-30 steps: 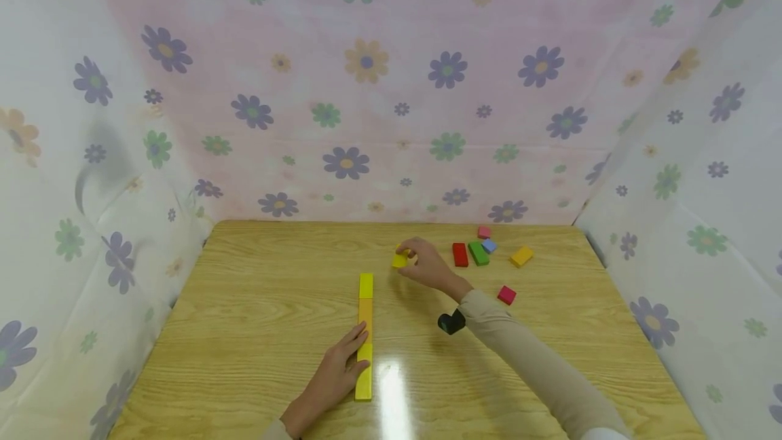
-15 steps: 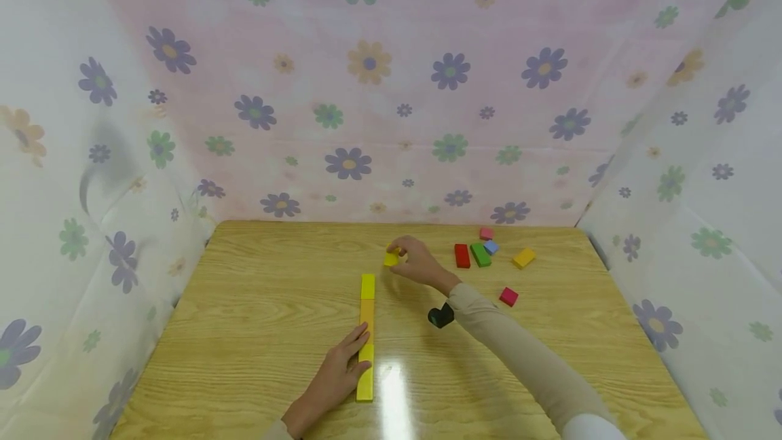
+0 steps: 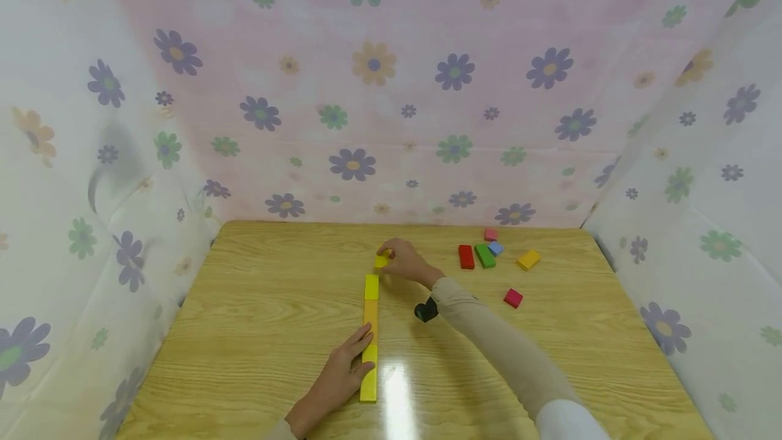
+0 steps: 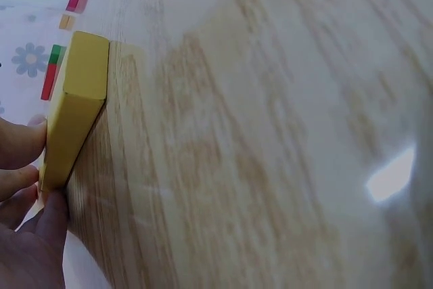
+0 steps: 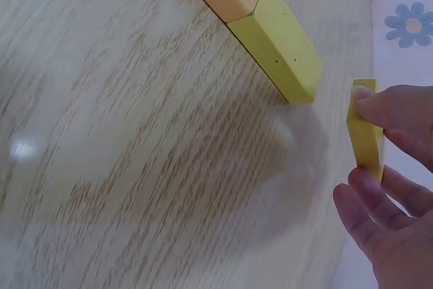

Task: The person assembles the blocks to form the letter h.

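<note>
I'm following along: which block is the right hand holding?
The yellow block pinched by the right hand, apart from the row; the row's yellow blocks touch its orange block.

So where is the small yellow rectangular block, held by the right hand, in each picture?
Head: the small yellow block, below centre, in the right hand.
Left wrist: not visible.
Right wrist: the small yellow block, right of centre, pinched by that hand.
Shared landmark: the straight row of yellow and orange blocks, at least partly in each view.
</note>
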`<state>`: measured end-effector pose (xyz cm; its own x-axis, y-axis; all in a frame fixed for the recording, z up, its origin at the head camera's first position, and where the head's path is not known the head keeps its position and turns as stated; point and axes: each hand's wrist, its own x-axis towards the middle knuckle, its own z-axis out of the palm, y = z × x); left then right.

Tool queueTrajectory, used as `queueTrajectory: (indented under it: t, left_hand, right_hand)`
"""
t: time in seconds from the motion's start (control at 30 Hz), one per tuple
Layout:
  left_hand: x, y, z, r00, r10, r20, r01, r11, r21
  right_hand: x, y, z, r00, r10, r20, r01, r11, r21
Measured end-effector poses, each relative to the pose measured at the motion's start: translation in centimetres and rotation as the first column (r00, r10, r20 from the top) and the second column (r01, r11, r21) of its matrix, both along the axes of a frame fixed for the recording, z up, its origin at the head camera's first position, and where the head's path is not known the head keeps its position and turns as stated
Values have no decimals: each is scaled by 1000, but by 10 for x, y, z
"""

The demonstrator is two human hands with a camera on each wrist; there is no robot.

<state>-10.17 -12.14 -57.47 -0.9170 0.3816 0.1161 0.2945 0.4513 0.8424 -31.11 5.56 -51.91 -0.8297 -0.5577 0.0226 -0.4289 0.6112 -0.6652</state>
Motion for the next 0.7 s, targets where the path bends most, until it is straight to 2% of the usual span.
queueTrajectory:
  t: [0.1, 0.2, 0.47, 0.7]
  left_hand:
    - [0, 0, 0, 1000, 1, -28, -1, 1000, 0]
    - [0, 0, 0, 1000, 5, -28, -6, 1000, -4]
    - [0, 1, -2, 1000, 8, 14, -8, 1000, 18]
    - [0, 0, -1, 1000, 12, -3, -12, 1000, 3]
  right_hand:
    - [-2, -7, -3, 1000, -2, 12, 1, 1000, 8]
    - [-2, -13, -5, 1000, 10, 13, -10, 1000, 17]
    - [-1, -18, -9, 997, 32, 64, -34, 999, 31]
    - [-2, -20, -13, 996, 86, 21, -88, 995, 54]
